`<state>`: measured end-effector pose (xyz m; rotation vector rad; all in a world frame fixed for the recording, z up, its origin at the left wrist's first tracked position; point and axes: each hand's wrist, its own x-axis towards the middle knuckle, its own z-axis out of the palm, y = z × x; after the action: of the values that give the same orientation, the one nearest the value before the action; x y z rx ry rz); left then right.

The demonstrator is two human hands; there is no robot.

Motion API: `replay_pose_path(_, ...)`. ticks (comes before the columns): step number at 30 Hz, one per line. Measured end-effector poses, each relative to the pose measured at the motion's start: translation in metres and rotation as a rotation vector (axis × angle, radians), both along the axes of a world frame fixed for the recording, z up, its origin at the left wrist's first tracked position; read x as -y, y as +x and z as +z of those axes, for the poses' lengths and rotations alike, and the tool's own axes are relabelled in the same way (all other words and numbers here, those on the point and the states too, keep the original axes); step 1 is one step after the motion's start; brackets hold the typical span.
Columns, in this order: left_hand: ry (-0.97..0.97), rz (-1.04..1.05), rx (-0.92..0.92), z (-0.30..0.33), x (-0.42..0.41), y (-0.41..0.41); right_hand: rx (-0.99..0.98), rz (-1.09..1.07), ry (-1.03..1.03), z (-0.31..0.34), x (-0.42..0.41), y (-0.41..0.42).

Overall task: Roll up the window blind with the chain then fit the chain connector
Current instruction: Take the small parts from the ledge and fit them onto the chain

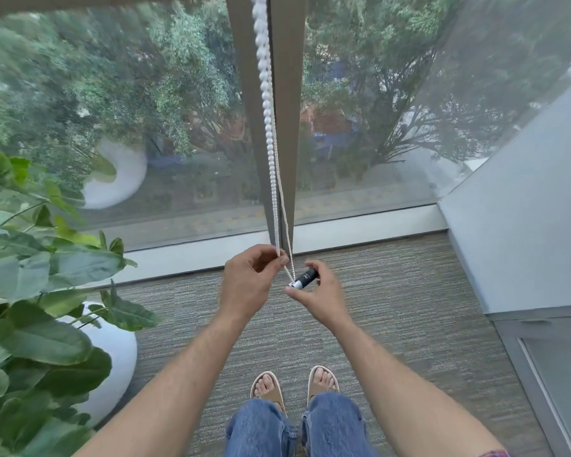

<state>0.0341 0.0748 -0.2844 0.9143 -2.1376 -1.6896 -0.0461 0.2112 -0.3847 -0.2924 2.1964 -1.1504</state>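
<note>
A white bead chain [268, 133] hangs down in front of the brown window mullion [287, 94]; near the bottom it splits into two strands. My left hand [249, 282] pinches the left strand between thumb and fingers at about sill height. My right hand [320, 296] holds a small black-and-white chain connector [305, 279], and the right strand runs down into its white end. The two hands are close together, a few centimetres apart. The blind itself is out of view above.
A leafy plant [30, 308] in a round white pot [116, 354] stands at the left, close to my left arm. Floor-to-ceiling glass lies ahead, a grey wall [521, 225] at the right, grey carpet [393, 324] underfoot. My sandalled feet are below.
</note>
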Motion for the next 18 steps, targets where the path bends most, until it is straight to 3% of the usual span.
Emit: replay_pose_path(18,-0.029,-0.075,-0.079,-0.093,-0.012,-0.003,0.113,-0.104,0.125,-0.153,-0.008,0.000)
